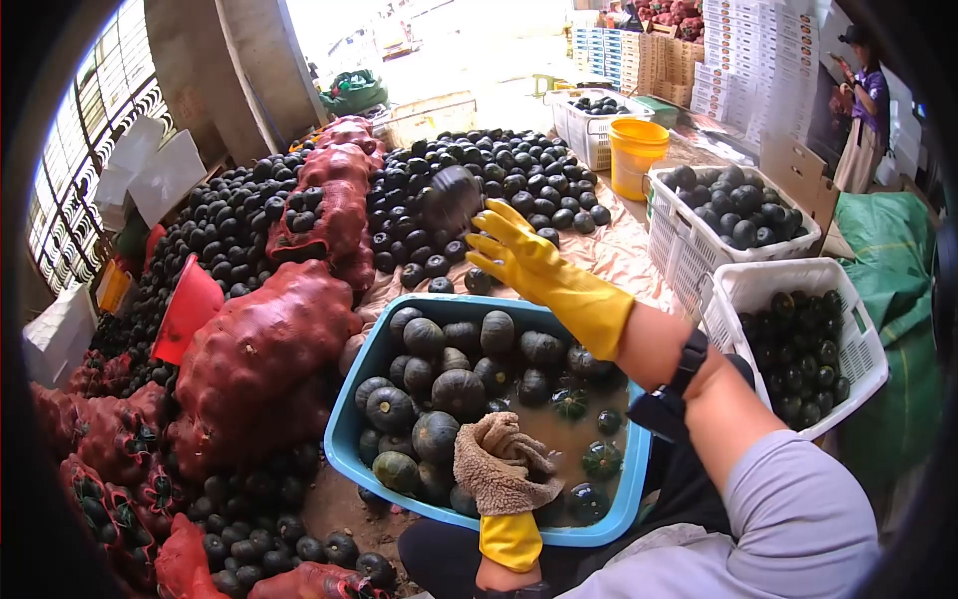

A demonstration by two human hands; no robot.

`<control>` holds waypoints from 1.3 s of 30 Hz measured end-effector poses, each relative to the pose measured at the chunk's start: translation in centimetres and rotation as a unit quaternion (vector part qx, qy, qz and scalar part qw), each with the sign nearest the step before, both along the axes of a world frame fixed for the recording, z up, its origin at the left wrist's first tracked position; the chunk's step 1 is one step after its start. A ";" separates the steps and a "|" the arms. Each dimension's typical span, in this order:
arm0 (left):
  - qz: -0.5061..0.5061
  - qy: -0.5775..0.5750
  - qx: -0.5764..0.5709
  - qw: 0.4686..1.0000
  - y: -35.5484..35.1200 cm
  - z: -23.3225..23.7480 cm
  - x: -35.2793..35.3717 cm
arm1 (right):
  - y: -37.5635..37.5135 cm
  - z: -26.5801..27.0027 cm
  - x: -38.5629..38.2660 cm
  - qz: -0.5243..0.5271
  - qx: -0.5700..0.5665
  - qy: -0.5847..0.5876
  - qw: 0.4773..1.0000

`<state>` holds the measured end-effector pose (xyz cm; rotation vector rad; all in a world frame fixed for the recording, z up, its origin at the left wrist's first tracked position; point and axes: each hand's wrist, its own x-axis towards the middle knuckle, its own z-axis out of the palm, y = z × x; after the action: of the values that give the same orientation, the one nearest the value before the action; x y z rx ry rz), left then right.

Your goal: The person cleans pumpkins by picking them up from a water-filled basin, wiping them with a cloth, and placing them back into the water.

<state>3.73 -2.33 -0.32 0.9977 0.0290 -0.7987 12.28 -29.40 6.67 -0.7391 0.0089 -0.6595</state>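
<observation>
A blue tub point(337, 439) holds dark green squashes point(459, 393) in murky brown water. My right hand point(519, 250), in a yellow rubber glove, is raised over the tub's far edge with its fingers spread. Just beyond its fingertips a motion-blurred dark squash point(453, 198) hangs in the air, apart from the hand. My left hand point(511, 539), gloved too, reaches over the tub's near edge; a brown cloth point(504, 464) covers its fingers.
Piled squashes point(499, 165) lie on a pinkish sheet beyond the tub. Red mesh sacks point(264, 349) and a red basin point(190, 309) are at left. White crates point(858, 344) and a yellow bucket point(637, 160) stand at right. A person point(866, 110) stands at the far right.
</observation>
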 end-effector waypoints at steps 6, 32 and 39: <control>-0.025 0.043 -0.038 0.998 0.5 -3.9 0.9 | 0.5 -8.7 -3.9 0.017 -0.712 0.403 0.574; 0.051 -0.080 0.076 0.993 -2.6 -2.8 -1.5 | 6.8 -19.5 -13.8 0.001 -0.636 0.546 0.545; 0.075 0.056 0.002 0.996 -3.0 -5.6 0.0 | 9.6 -20.9 -15.7 0.122 -0.710 0.489 0.492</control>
<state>3.71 -5.32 -5.97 0.9429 0.1998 -0.7167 -3.46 -19.79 -14.26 -2.6425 0.4562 0.3379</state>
